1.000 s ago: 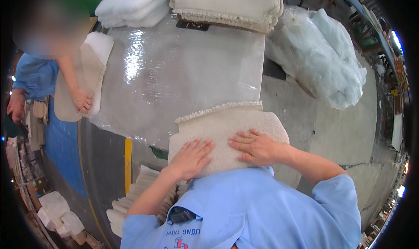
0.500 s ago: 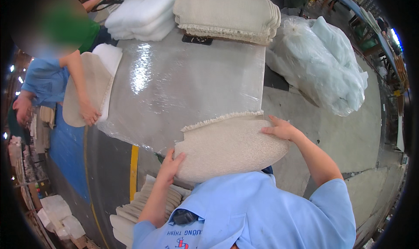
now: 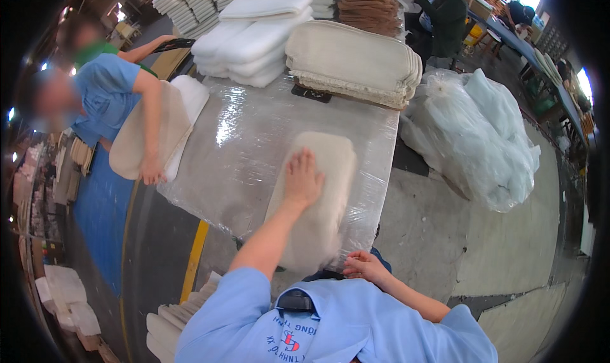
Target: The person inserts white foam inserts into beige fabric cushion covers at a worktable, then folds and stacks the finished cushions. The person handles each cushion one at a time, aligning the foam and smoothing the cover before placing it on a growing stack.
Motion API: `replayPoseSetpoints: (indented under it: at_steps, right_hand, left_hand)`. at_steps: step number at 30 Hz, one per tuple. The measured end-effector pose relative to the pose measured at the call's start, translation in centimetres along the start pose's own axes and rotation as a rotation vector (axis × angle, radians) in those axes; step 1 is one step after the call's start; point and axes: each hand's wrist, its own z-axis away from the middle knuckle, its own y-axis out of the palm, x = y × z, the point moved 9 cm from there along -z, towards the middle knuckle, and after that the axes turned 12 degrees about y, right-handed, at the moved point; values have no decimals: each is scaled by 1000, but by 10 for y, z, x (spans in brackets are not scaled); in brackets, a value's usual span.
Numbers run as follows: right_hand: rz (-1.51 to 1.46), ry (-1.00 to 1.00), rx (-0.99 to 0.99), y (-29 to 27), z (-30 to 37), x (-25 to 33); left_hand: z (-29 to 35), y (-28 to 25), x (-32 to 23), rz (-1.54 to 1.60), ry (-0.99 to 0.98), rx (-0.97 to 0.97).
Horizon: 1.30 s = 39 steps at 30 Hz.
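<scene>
A beige fabric piece with rounded corners lies lengthwise on the plastic-covered table, slightly blurred. My left hand rests flat on its upper half, fingers stretched out and apart. By the table's near edge, just right of the fabric's near end, is my right hand. Its fingers are loosely bent and apart, and I see nothing in them.
Folded beige fabric pieces and white pads are stacked at the table's far side. A co-worker handles a beige piece on the left. A large plastic-wrapped bundle sits right; more beige pieces are stacked low left.
The beige piece was held sideways between both hands at the near edge; now it lies lengthwise farther onto the table. My left hand moved forward onto it; my right hand let go and drew back.
</scene>
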Motion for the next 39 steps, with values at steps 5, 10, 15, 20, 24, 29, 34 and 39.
replayPoseSetpoints:
  at_steps: [5, 10, 15, 20, 24, 29, 34, 39]
  right_hand:
    - [-111, -222, -155, -43, 0, 52]
    - [-70, -239, -156, -26, -22, 101]
    - [-124, -226, -146, -15, -43, 109]
    - [-98, -156, -132, -1, -50, 105]
    - [-121, -100, -108, -2, -59, 114]
    - [-164, -213, -146, 3, -66, 128]
    - [-134, -510, -314, -6, -36, 128]
    - [-111, -694, -229, 11, -11, 141]
  left_hand:
    - [46, 3, -48, 64, 148, -93]
    - [113, 11, -61, 128, 175, 48]
    - [172, 15, -69, 152, 202, 63]
    - [155, 11, -63, 139, 217, -24]
    - [123, 4, -58, 174, 280, -68]
    - [97, -11, -56, 200, 278, -74]
    - [123, -9, -111, 74, 198, -24]
    - [105, -24, -103, 165, 212, -303]
